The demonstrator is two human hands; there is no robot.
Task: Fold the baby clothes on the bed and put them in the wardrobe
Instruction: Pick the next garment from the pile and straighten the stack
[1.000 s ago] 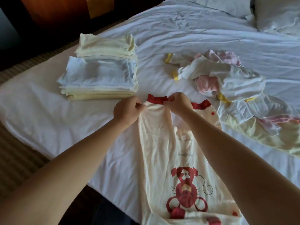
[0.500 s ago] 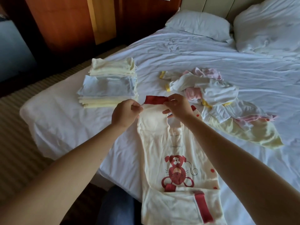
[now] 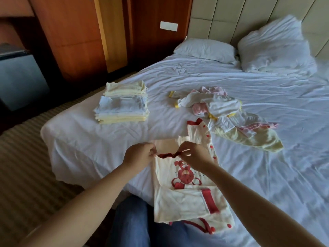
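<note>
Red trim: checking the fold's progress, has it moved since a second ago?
Yes. The red trim, pinched by left hand and right hand, has come toward the person, away from the folded stack.

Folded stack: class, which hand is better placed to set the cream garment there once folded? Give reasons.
Probably left: the left hand lies toward the folded stack, the right hand toward the loose pile. Both pinch the cream garment.

You have no readable words, numbers or brands here. The cream garment (image 3: 179, 202) below your fingers (image 3: 184, 148) bears only a red cartoon animal.
</note>
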